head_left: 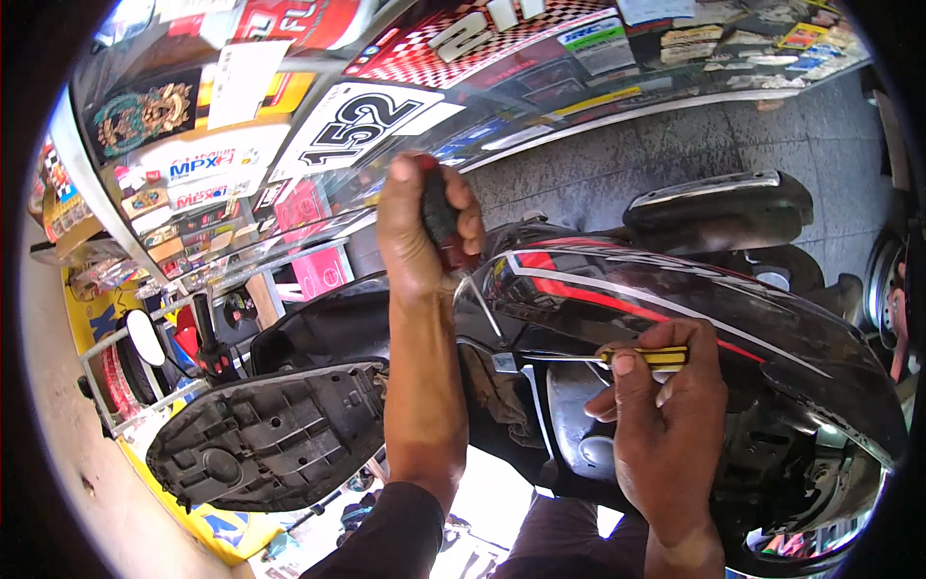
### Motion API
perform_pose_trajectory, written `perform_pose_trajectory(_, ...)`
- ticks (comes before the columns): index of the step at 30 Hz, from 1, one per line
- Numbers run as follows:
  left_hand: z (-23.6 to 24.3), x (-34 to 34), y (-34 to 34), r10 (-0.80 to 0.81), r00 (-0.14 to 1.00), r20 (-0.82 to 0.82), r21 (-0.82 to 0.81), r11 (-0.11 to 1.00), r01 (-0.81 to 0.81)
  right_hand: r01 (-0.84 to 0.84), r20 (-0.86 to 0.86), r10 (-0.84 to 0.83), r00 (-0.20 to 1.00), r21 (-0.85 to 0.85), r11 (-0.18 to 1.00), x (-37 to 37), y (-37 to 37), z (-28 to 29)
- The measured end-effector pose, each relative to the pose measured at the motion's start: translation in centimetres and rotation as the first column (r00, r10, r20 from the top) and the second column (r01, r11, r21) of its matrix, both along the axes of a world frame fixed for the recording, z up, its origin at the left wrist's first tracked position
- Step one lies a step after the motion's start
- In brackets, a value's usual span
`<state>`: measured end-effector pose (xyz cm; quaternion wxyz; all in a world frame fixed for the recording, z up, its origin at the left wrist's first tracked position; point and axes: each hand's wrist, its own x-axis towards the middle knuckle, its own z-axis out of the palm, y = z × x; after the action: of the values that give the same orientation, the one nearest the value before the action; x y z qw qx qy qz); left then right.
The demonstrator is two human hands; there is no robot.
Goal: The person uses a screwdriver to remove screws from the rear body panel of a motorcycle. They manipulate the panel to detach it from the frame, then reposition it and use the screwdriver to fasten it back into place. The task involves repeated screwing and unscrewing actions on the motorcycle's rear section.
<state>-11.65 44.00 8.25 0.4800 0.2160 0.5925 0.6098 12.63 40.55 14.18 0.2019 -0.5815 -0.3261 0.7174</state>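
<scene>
Currently, glossy black plastic is curving along the motorbike body (666, 289), w/ red & white stripes running lengthwise. The seat (260, 449) is showing its matte, ribbed underside off to the left. The red-black screwdriver (440, 212) is showing a chunky, dark grip & thin metal shaft; the yellow screwdriver (666, 359) has a slim yellow-&-black handle, also w/ a straight metal shaft.

The red-black one is sitting inside the L hand (424, 227), shaft slanting down-right toward the body panel; can't tell if the tip's touching. The yellow one is lying across the R hand (666, 415), shaft pointing left, tip ending just beside a small grey piece (504, 363).

The L hand is wrapping its fingers round the grip, thumb up, forearm rising almost vert. from a dark sleeve (391, 536). The R hand is pinching its handle betw. thumb & fingers, coming in from lower R.
</scene>
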Motion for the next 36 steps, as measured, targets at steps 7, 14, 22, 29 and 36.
perform_pose_trajectory(7, 0.4, -1.9, 1.0, -0.014, 0.977, 0.211, -0.110, 0.993, 0.038, 0.077, -0.012, -0.077, 0.997, 0.011, 0.997, -0.3, -0.4, -0.1)
perform_pose_trajectory(14, -1.2, -1.4, 0.7, -0.208, 0.859, 0.469, 0.242, 0.965, 0.102, 0.151, -0.069, -0.149, 0.986, 0.025, 0.988, -1.0, -0.8, -0.2)
perform_pose_trajectory(22, -0.7, -1.9, 1.1, 0.007, 0.988, 0.152, -0.235, 0.972, 0.029, 0.175, -0.067, -0.168, 0.983, 0.101, 0.979, -1.1, -1.6, -0.7)
perform_pose_trajectory(29, 0.2, -1.8, 0.1, 0.044, 0.998, 0.037, -0.134, 0.990, -0.039, 0.181, -0.019, -0.180, 0.983, 0.133, 0.975, -1.5, -1.6, -0.5)
perform_pose_trajectory(36, -0.7, -3.5, 0.5, 0.049, 0.967, 0.252, -0.162, 0.987, -0.008, 0.172, -0.003, -0.174, 0.985, 0.194, 0.966, -1.5, -1.6, -0.8)
